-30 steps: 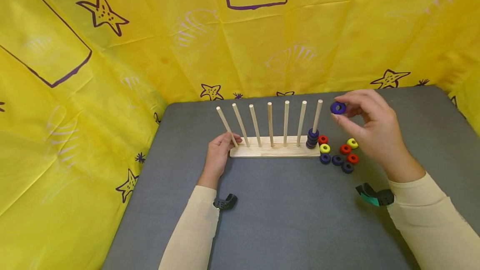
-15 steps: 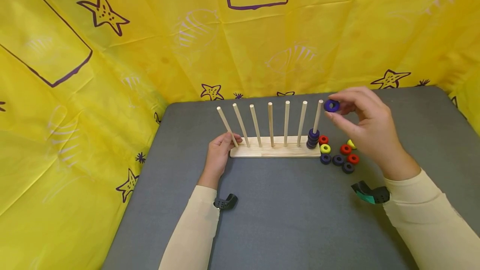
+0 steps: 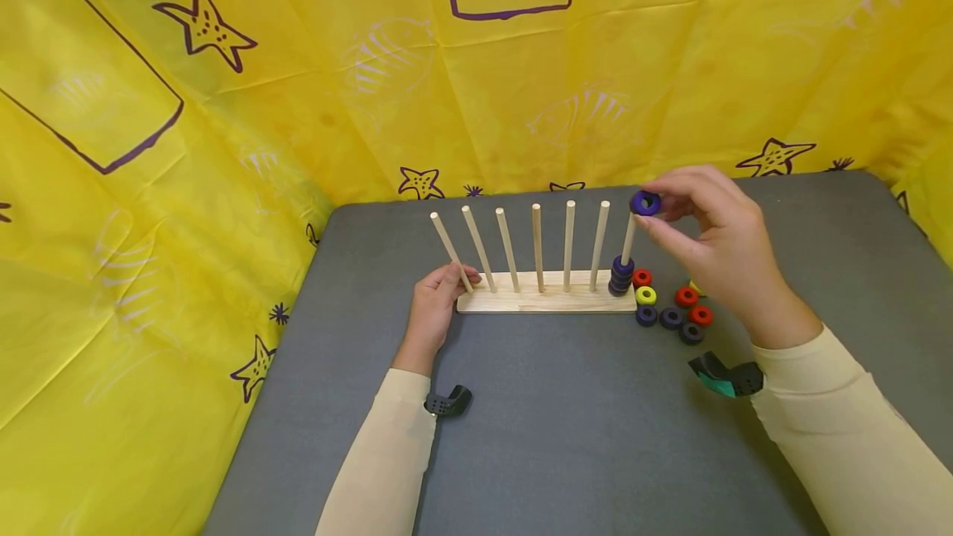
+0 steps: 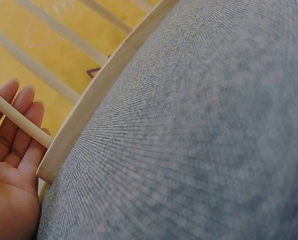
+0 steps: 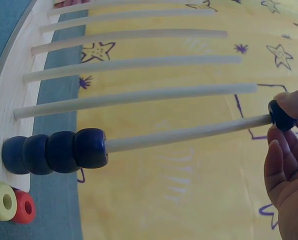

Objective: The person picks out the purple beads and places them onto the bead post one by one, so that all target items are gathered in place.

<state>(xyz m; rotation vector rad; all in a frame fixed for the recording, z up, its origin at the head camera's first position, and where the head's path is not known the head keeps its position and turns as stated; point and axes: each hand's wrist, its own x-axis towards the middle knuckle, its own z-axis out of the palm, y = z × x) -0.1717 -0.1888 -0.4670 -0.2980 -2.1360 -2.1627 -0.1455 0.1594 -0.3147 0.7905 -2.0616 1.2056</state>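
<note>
My right hand point(image 3: 718, 246) pinches a dark blue wooden ring point(image 3: 645, 203) between thumb and fingers at the top of the rightmost peg point(image 3: 629, 240). In the right wrist view the peg tip meets the held ring point(image 5: 281, 116). Several dark blue rings point(image 5: 54, 152) are stacked at the foot of this peg. The pale wooden stand point(image 3: 547, 298) carries a row of upright pegs; the others are bare. My left hand point(image 3: 435, 304) rests at the stand's left end, its relaxed fingers point(image 4: 24, 102) behind the leftmost peg point(image 4: 24, 121) in the left wrist view.
Loose rings lie on the grey table point(image 3: 551, 428) right of the stand: red point(image 3: 686, 297), yellow point(image 3: 645, 295) and dark blue point(image 3: 672, 318). Another yellow one is mostly hidden by the right hand. A yellow patterned cloth point(image 3: 484, 106) hangs behind and to the left.
My right hand has moved left and slightly up with the blue ring, from beside the rightmost peg to its top, and the ring has tilted. My left hand and the stand stay put.
</note>
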